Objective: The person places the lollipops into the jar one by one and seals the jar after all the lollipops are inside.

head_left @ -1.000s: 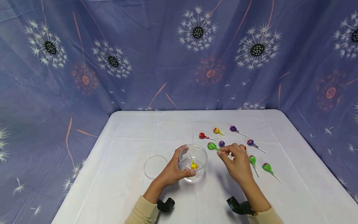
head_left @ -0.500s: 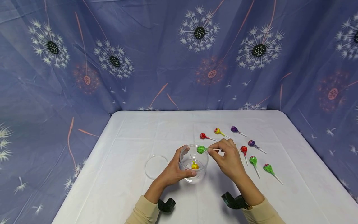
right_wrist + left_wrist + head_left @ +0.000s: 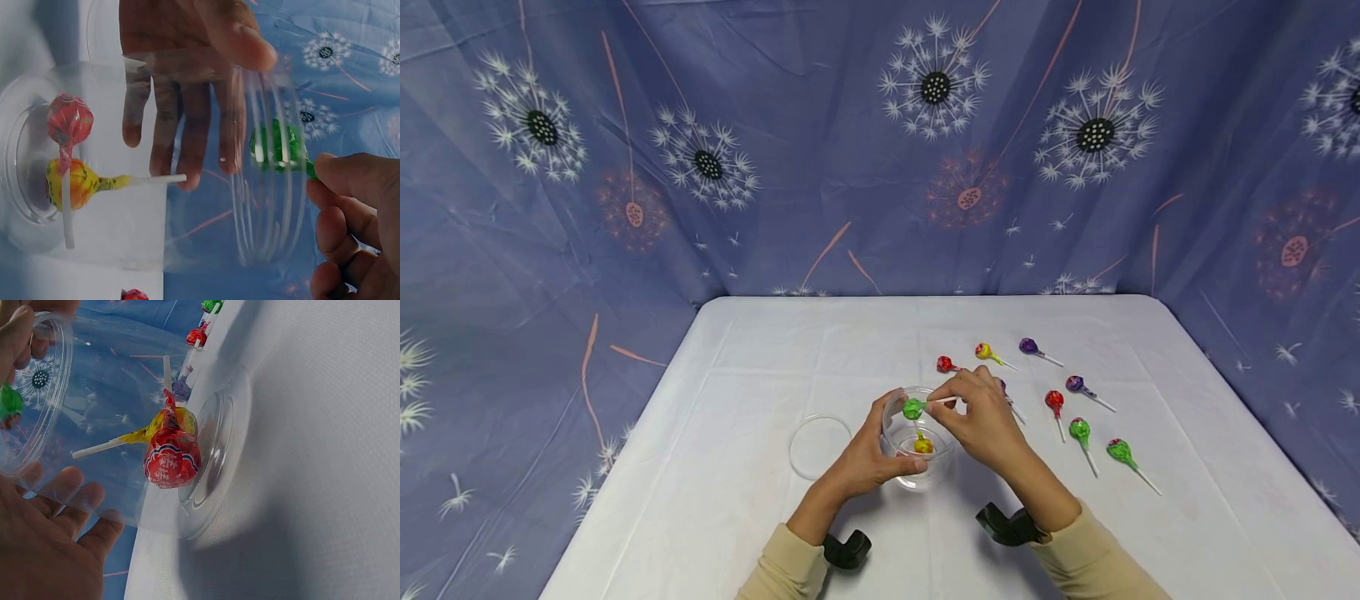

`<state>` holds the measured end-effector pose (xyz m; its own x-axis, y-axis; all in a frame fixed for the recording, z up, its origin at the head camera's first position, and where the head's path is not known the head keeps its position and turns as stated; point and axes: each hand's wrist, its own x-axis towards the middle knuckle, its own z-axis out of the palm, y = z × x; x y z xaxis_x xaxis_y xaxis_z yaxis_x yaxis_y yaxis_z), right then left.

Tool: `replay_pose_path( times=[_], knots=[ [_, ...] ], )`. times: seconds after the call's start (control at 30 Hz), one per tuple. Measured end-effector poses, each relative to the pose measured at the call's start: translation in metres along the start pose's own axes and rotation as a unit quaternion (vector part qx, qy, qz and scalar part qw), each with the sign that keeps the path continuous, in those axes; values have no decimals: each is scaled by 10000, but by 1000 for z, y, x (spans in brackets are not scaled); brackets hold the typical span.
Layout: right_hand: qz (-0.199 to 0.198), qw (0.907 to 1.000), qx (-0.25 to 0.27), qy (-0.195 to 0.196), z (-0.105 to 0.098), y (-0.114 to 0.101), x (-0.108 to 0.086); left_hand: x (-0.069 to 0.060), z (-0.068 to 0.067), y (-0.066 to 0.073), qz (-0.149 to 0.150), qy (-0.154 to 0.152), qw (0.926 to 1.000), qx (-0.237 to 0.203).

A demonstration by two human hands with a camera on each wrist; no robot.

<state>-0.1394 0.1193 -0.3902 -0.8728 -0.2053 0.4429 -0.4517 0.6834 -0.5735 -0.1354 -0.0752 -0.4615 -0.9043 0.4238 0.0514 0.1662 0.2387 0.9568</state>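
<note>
My left hand grips a clear plastic jar around its side, thumb in front and fingers behind. Inside the jar, a red lollipop and a yellow lollipop lie at the bottom. My right hand pinches a green lollipop near the top of its stick. The green candy head is at the jar's mouth, just within the rim, as the right wrist view also shows.
A round clear lid lies left of the jar. Right of it are loose lollipops: red, yellow, purple and green among them. A patterned blue curtain hangs behind the white table.
My right hand has moved left with the green lollipop, from beside the jar to over its opening. The left hand and jar have stayed in place.
</note>
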Motion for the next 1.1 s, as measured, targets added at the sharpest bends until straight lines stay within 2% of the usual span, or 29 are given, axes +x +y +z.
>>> replay_pose_path(
  times=[0.17, 0.4, 0.77, 1.1],
  knots=[
    [-102, 9997, -160, -129, 9, 0, 4, 0, 0, 0, -3, -27, 10000, -5],
    [-326, 9970, -635, -300, 19, -1, 8, 0, -1, 0, -6, -93, 9999, 50],
    [-751, 9843, -1543, -419, 25, -2, 11, 1, -1, 0, 52, -102, 9999, -65],
    [-721, 9803, -1727, -630, 27, -6, 13, -1, -1, -1, -44, -60, 9998, 167]
  ],
)
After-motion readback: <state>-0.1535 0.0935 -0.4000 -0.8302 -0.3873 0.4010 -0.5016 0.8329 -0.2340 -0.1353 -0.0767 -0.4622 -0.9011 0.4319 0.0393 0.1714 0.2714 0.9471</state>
